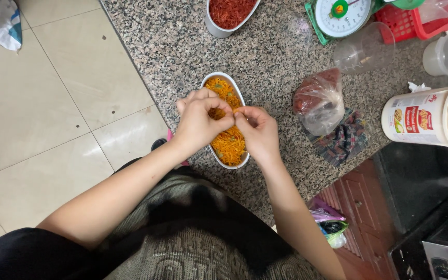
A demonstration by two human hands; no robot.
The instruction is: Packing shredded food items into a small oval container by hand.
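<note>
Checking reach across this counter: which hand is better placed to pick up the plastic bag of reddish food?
Probably the right hand: the plastic bag lies on its side of the oval dish, while the left hand would have to cross over.

Bare granite counter (pixel 265 57) lies beyond the dish; a plastic bag (pixel 319 101) crowds its right.

Speckled granite worktop (pixel 265 57) under the fingers; glossy cream floor tiles (pixel 53 114) to their left, perhaps ceramic; light even.

Bright even daylight, soft faint shadows, mild glare on floor tiles (pixel 53 103), sharp focus
</note>
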